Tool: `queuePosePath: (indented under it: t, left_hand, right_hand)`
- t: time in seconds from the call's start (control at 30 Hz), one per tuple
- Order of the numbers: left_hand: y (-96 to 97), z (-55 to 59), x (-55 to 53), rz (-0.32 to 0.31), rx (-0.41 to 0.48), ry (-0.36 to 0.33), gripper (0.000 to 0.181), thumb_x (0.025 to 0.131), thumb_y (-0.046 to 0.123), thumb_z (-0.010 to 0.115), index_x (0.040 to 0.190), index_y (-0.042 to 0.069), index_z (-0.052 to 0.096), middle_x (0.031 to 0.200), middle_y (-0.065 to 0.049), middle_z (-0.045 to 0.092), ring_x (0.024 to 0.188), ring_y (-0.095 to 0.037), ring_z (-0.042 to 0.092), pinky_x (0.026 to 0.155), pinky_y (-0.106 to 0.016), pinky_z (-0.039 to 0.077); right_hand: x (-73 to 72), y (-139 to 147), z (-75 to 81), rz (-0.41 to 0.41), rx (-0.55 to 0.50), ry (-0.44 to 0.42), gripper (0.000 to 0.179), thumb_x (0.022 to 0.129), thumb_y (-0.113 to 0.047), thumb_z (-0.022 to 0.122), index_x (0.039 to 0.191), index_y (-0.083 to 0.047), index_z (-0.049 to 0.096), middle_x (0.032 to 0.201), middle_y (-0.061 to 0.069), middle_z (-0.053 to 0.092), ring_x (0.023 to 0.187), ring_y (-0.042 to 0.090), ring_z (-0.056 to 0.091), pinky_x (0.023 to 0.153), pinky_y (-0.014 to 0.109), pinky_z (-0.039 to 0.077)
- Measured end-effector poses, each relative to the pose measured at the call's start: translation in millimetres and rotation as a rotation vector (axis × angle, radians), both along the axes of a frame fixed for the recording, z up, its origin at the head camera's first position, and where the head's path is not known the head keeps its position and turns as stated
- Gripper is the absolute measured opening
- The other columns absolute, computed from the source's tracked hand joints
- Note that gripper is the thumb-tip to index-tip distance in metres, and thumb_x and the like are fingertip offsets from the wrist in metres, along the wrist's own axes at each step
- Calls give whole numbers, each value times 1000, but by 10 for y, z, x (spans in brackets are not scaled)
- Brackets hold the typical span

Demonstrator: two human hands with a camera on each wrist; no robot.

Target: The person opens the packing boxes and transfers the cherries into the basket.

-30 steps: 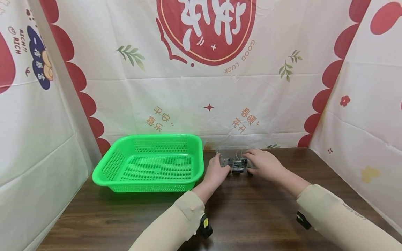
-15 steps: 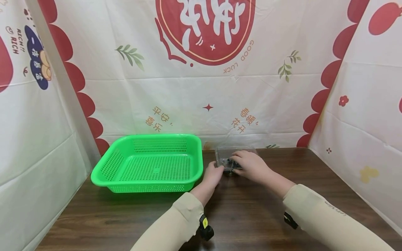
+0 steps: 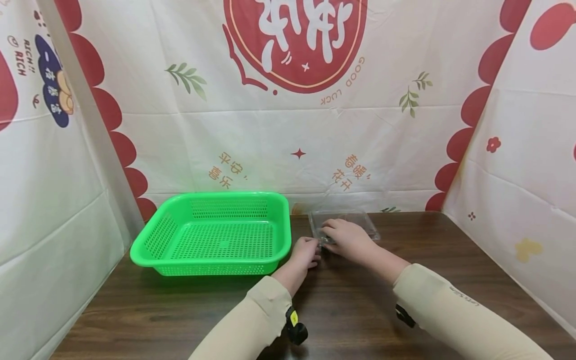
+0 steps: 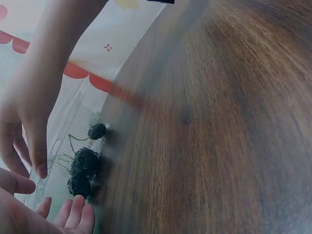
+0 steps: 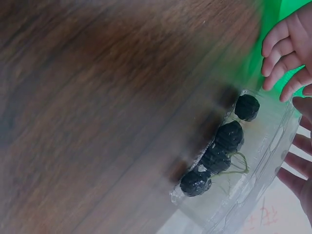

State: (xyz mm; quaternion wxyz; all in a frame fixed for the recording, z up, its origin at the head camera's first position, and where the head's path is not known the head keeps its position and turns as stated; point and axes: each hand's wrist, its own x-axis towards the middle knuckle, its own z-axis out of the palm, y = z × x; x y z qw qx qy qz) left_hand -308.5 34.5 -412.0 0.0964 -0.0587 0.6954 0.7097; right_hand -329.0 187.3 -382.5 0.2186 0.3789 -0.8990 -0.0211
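Observation:
A clear plastic fruit box sits at the back of the table, right of the basket. Inside it, several dark round fruits with thin green stems, like dark cherries, lie along the bottom. My right hand is over the box's front left corner, thumb at the front and fingers across the top, pinching the rim. My left hand is beside that same corner, its fingers loosely bent and holding nothing. In the head view the right hand hides most of the fruit.
A bright green perforated plastic basket stands on the left of the brown wooden table. A printed white curtain hangs close behind the box and along both sides.
My right hand has slid left along the box's front rim, from its right side to the left corner. My left hand has come off the box's left side and dropped slightly nearer me.

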Motion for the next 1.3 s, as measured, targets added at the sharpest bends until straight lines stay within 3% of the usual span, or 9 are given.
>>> queuePosePath:
  t: [0.3,0.83,1.17,1.3]
  left_hand:
    - [6,-23,-19,-2,53,-15,21,98,10,49,115,-1,55,94,-15,63,67,-16,59,76,-39,52]
    - [-7,-33,-16,-24,87,-30,25,98,7,51,120,-2,57,97,-15,69,68,-13,60,71,-32,50]
    - [-20,-32,-12,-47,87,-39,20,99,10,52,110,-1,65,94,-14,69,73,-15,64,81,-38,52]
    - [-23,-30,-2,-38,72,-39,17,97,9,53,102,1,67,91,-14,70,74,-17,67,76,-36,53]
  right_hand:
    - [14,-38,-1,-17,-15,11,31,82,-22,79,106,-5,69,105,9,64,95,26,64,78,40,53]
    - [-12,-52,-33,14,48,80,33,80,-23,80,105,-4,69,97,8,66,83,23,65,69,38,53]
    - [-34,-39,-72,80,23,165,30,76,-17,80,100,-3,69,93,8,65,77,23,65,65,38,53]
    - [-26,-41,-76,82,28,165,29,76,-18,80,99,-4,69,94,9,66,78,23,66,66,37,53]
